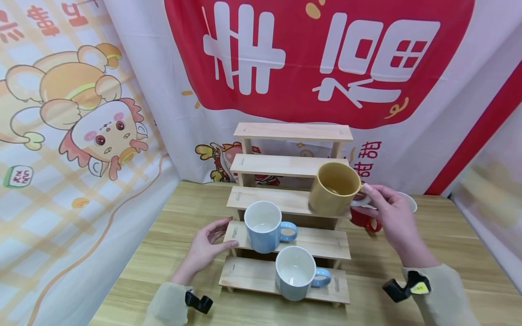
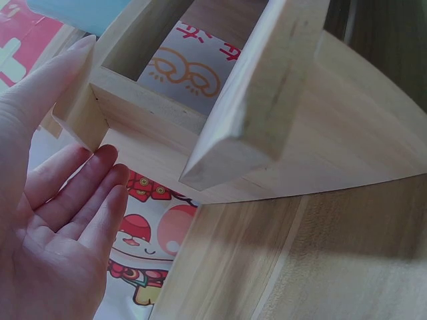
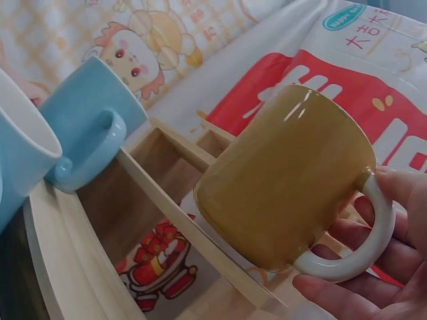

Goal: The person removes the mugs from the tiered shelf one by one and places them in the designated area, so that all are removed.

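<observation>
Probably for steadiness, the relaxed left hand (image 1: 205, 246) touches the wooden rack (image 1: 253, 274) mid-frame; the right hand (image 1: 391, 215) pinches the yellow mug (image 1: 332, 190) by its handle (image 3: 350, 267).

In the head view, the right hand (image 1: 389, 213) covers part of the white handle (image 1: 359, 202) of a mustard-yellow ceramic mug (image 1: 327, 201); at four o'clock, a glossy red ceramic mug (image 1: 360, 220) is partly hidden. At three o'clock, the pale fabric wall (image 1: 491, 194) is blurred. The right wrist view cuts off a light-blue ceramic mug (image 3: 19, 150) at nine o'clock.
</observation>
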Available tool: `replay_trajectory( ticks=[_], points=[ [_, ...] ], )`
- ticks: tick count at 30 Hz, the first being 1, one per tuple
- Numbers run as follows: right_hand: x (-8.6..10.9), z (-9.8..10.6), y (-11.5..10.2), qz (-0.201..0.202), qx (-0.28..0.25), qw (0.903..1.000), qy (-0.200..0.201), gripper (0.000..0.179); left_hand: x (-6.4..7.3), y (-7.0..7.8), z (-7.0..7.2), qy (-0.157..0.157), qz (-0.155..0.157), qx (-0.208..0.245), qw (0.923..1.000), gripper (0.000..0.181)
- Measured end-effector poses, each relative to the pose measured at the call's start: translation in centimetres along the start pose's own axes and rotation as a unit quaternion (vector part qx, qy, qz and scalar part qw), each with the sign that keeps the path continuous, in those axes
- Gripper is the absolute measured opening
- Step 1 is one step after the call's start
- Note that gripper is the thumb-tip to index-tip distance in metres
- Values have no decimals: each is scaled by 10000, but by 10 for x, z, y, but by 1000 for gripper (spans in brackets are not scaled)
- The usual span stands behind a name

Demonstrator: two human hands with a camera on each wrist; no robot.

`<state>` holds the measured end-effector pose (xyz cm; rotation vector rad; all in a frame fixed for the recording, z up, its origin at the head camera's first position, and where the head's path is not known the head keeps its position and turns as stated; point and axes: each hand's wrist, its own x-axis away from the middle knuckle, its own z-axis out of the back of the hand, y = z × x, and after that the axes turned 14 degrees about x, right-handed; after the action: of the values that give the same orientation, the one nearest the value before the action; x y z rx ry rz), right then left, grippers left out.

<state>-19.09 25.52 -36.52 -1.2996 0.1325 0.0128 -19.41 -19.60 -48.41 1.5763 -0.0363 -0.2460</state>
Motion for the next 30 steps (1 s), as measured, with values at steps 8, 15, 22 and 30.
replay_trajectory(
  ticks=[8, 15, 22, 30],
  points=[
    [12, 25, 2, -22, -295, 9988, 388, 37, 0, -1, 1, -47, -6, 14, 10000, 76],
    [20, 48, 4, 217, -863, 9946, 543, 22, 0, -2, 2, -57, -44, 5, 10000, 76],
    [27, 70, 10, -21, -884, 9934, 726, 27, 1, -1, 1, -26, -48, -22, 10000, 76],
    [32, 88, 22, 104, -1266, 9873, 950, 26, 2, -1, 1, -7, -77, -50, 10000, 77]
  ],
)
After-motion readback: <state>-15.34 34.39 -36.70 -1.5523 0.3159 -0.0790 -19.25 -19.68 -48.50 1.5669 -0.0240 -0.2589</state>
